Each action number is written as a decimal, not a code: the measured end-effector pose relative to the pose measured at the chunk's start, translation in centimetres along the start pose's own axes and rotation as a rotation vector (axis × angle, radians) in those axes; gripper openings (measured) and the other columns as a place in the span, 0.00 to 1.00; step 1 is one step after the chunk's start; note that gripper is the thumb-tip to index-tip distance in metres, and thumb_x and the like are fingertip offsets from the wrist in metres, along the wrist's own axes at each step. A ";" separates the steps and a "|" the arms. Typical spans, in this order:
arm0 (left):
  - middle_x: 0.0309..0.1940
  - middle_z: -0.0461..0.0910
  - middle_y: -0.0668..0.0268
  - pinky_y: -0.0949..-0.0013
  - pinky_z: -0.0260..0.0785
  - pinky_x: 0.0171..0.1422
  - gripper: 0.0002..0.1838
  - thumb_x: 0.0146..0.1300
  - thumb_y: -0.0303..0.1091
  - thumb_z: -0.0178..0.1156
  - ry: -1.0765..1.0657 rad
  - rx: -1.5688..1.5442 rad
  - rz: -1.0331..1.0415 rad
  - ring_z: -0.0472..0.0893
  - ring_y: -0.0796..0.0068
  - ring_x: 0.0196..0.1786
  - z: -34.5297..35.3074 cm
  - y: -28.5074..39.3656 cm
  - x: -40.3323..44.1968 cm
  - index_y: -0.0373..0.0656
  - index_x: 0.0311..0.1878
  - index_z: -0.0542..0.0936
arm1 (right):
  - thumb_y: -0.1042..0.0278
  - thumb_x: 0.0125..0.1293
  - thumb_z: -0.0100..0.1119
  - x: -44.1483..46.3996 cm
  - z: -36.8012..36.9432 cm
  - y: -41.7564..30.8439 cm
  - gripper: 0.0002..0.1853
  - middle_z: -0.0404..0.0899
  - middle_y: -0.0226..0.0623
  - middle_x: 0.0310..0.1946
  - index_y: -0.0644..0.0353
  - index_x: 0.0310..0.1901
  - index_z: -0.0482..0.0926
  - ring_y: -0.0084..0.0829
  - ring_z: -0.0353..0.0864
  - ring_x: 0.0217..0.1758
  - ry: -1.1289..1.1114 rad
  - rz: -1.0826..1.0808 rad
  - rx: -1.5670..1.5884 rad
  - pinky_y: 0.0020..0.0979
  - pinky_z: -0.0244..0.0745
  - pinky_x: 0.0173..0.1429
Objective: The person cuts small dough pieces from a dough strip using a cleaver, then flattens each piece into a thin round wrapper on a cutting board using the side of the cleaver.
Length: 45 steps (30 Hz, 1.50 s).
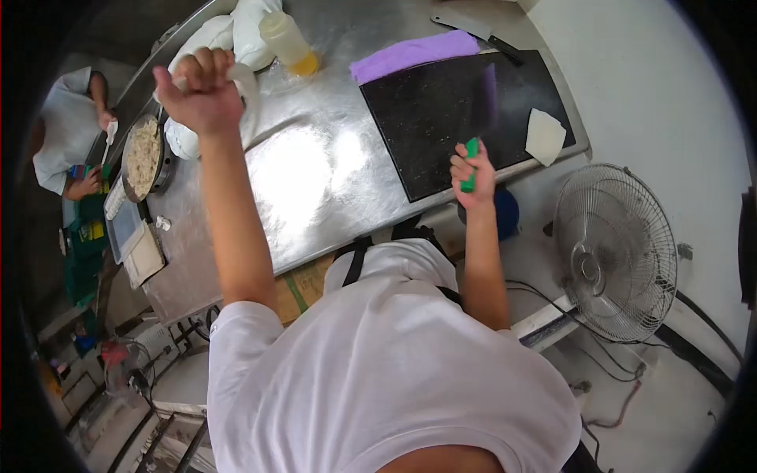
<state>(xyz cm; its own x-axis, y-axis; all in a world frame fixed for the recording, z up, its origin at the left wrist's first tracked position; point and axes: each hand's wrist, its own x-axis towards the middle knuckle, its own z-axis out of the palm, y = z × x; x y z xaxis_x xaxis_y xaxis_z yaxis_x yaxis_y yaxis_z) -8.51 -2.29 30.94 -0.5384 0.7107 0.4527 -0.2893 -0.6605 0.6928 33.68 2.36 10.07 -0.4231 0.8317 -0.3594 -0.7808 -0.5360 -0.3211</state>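
My right hand (475, 175) is closed around the green handle of a broad-bladed knife (471, 164). Its dark blade, with a purple sheen, is tilted up over the black board (426, 126). On the board's right edge lies a flat white piece (546, 136), perhaps dough. Along the far edge is a folded purple cloth (414, 55). My left hand (203, 93) is raised at the table's far left, palm towards me, thumb out and fingers loosely curled with nothing visible in them. Behind it are white bundles (209, 38), partly hidden; whether it touches them I cannot tell.
A squeeze bottle (288, 43) with yellow liquid stands on the steel table (331, 173). A second knife (479, 35) lies at the back. A pan of pale crumbly food (143, 158) sits left, near another person (67, 130). A fan (615, 252) stands at right.
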 end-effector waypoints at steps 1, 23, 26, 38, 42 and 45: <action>0.23 0.60 0.68 0.61 0.59 0.51 0.30 0.76 0.60 0.48 0.058 0.023 -0.029 0.64 0.67 0.33 -1.4 -1.2 -1.3 0.49 0.22 0.62 | 0.83 0.58 0.53 -0.8 0.2 -0.4 0.38 0.69 0.41 0.40 0.53 0.73 0.62 0.25 0.70 0.23 0.006 -0.003 -0.003 0.28 0.71 0.24; 0.40 0.85 0.58 0.61 0.80 0.46 0.13 0.59 0.18 0.71 -0.274 1.359 -0.259 0.86 0.58 0.43 -20.6 -1.6 -29.4 0.40 0.47 0.88 | 0.65 0.76 0.58 -7.7 7.0 17.9 0.10 0.79 0.56 0.29 0.64 0.47 0.72 0.63 0.79 0.35 -0.447 0.140 -1.765 0.52 0.71 0.40; 0.40 0.85 0.59 0.60 0.80 0.47 0.13 0.58 0.19 0.72 -0.386 1.366 -0.214 0.86 0.58 0.44 -21.4 -1.3 -28.6 0.41 0.47 0.88 | 0.62 0.79 0.55 -7.2 7.9 20.1 0.13 0.78 0.57 0.30 0.66 0.49 0.75 0.61 0.76 0.35 -0.497 0.206 -1.803 0.51 0.70 0.43; 0.47 0.83 0.59 0.62 0.80 0.47 0.12 0.60 0.21 0.69 -0.527 1.323 -0.275 0.85 0.58 0.43 -22.0 -1.6 -26.9 0.40 0.47 0.85 | 0.68 0.75 0.54 -6.8 6.7 25.7 0.09 0.83 0.59 0.31 0.66 0.47 0.74 0.64 0.84 0.40 -0.453 0.219 -2.010 0.57 0.76 0.42; 0.54 0.84 0.56 0.67 0.79 0.49 0.08 0.67 0.23 0.67 -0.238 1.036 -0.451 0.85 0.69 0.47 -21.4 -1.2 -26.9 0.35 0.47 0.81 | 0.66 0.75 0.56 -5.8 7.4 26.2 0.10 0.82 0.59 0.32 0.66 0.44 0.74 0.64 0.83 0.41 -0.420 0.095 -1.743 0.55 0.76 0.44; 0.50 0.86 0.57 0.67 0.78 0.51 0.09 0.68 0.22 0.66 -0.101 1.085 -0.444 0.84 0.72 0.48 -23.1 -1.6 -27.3 0.35 0.49 0.81 | 0.63 0.75 0.57 -6.8 6.4 23.0 0.12 0.81 0.57 0.29 0.66 0.42 0.74 0.59 0.82 0.35 -0.282 0.002 -1.626 0.48 0.76 0.40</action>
<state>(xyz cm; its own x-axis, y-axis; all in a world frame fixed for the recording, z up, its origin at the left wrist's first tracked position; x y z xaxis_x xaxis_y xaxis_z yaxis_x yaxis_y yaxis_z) -11.62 -26.23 4.51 -0.4811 0.8746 0.0601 0.4160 0.1674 0.8938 15.68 -14.67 10.78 -0.6303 0.7318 -0.2591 0.4130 0.0335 -0.9101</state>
